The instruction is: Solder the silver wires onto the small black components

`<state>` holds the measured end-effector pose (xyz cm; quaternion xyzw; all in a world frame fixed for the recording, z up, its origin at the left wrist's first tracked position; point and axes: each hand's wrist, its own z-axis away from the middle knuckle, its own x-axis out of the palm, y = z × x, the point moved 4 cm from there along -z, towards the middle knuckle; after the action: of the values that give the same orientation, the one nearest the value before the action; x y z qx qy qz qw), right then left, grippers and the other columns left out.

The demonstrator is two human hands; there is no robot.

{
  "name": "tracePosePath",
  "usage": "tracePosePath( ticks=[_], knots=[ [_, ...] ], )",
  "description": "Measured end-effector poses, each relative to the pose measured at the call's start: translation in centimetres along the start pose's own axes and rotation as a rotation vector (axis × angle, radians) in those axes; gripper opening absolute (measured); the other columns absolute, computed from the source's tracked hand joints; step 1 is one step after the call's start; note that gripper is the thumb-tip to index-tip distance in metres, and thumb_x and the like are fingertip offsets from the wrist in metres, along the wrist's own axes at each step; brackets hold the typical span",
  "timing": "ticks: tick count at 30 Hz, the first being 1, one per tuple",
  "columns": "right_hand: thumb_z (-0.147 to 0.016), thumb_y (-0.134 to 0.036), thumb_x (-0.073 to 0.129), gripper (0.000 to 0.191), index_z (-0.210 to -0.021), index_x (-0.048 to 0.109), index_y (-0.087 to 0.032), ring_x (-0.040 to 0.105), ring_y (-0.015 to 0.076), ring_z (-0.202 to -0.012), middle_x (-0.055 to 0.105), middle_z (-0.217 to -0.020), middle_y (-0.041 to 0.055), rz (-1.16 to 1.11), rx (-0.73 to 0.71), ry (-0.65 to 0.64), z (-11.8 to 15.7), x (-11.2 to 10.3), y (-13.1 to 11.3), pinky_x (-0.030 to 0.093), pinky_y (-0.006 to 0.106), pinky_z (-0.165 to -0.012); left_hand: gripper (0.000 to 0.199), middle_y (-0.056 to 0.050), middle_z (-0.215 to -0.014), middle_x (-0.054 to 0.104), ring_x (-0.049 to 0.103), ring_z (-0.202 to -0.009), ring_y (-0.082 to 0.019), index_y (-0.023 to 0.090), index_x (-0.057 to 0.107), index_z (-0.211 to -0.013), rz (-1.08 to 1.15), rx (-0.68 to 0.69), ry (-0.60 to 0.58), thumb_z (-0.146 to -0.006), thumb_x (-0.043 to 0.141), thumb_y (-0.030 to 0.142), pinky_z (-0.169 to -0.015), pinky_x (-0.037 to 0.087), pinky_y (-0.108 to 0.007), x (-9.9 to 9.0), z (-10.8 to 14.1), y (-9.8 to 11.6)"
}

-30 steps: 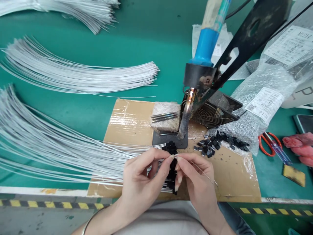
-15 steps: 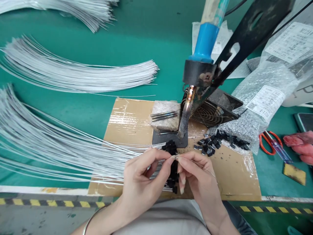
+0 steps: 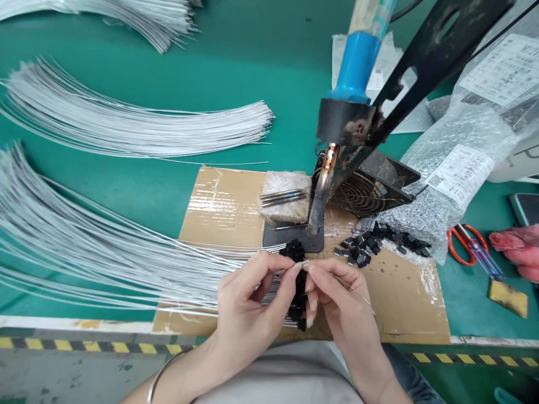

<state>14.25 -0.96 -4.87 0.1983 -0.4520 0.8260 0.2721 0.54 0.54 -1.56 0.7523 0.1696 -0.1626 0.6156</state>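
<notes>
Fingertip to fingertip, my left hand (image 3: 252, 303) and my right hand (image 3: 347, 303) meet above a row of black connectors (image 3: 298, 292). Thumb and forefinger of my left hand are pinched on something tiny, mostly hidden by the fingertips. A thin wire (image 3: 356, 292) runs out of my right hand's pinch and curves back over that hand. The connectors sit on the ends of white wires (image 3: 177, 264) fanning in from the left, partly beneath my left hand. Just beyond my fingers, the bent metal tip of a clamped soldering iron (image 3: 322, 196) points down.
Cardboard (image 3: 223, 202) covers the work spot on the green table. Loose black connectors (image 3: 364, 247) lie right of the iron, near a small fan (image 3: 357, 193). A block (image 3: 286, 196) bears metal rods. Red scissors (image 3: 461, 247) and a bubble-wrap bag (image 3: 446, 151) are at right; another wire bundle (image 3: 138, 126) lies behind.
Both hands keep their pinch and have barely shifted. The whole view has moved very slightly.
</notes>
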Motion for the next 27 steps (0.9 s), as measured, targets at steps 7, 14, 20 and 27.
tracePosePath(
  ticks=[7,14,20,27],
  knots=[
    [-0.079,-0.030,0.088,0.012,-0.078,0.084,-0.019,0.060,0.0049,-0.041,0.070,-0.060,-0.0042,-0.024,-0.028,0.016,-0.1,0.1,0.1,0.057,0.013,-0.039,0.014,0.008,-0.061,0.052,0.037,-0.050,-0.007,0.022,0.065,-0.087,-0.044,0.066,0.033,-0.091,0.067,0.008,-0.046,0.032,-0.018,0.2,0.2,0.2],
    [-0.078,-0.031,0.089,0.014,-0.073,0.083,-0.020,0.056,0.0027,-0.038,0.067,-0.055,-0.0046,-0.101,-0.047,0.005,0.0,0.4,0.7,0.052,0.008,-0.039,0.013,0.009,-0.059,0.050,0.037,-0.047,-0.007,0.022,0.066,-0.086,-0.010,0.031,0.062,-0.092,0.066,0.010,-0.044,0.032,-0.018,0.6,0.5,-0.1],
    [-0.079,-0.032,0.089,0.011,-0.077,0.085,-0.022,0.054,0.0020,-0.039,0.069,-0.057,-0.0042,-0.127,-0.049,0.012,0.1,0.6,1.1,0.050,0.007,-0.038,0.011,0.007,-0.059,0.058,0.043,-0.047,-0.008,0.022,0.067,-0.085,0.028,-0.037,0.065,-0.092,0.067,0.013,-0.044,0.036,-0.019,0.6,0.6,-0.4],
    [-0.094,-0.042,0.073,0.021,-0.098,0.086,-0.026,0.069,0.0110,-0.058,0.076,-0.077,0.0019,0.173,-0.280,0.051,0.7,-1.5,-1.0,0.060,0.018,-0.046,0.011,0.005,-0.060,0.060,0.045,-0.048,-0.008,0.021,0.067,-0.082,0.116,-0.155,0.032,-0.092,0.067,0.016,-0.044,0.034,-0.020,0.3,0.2,-0.9]
  ],
)
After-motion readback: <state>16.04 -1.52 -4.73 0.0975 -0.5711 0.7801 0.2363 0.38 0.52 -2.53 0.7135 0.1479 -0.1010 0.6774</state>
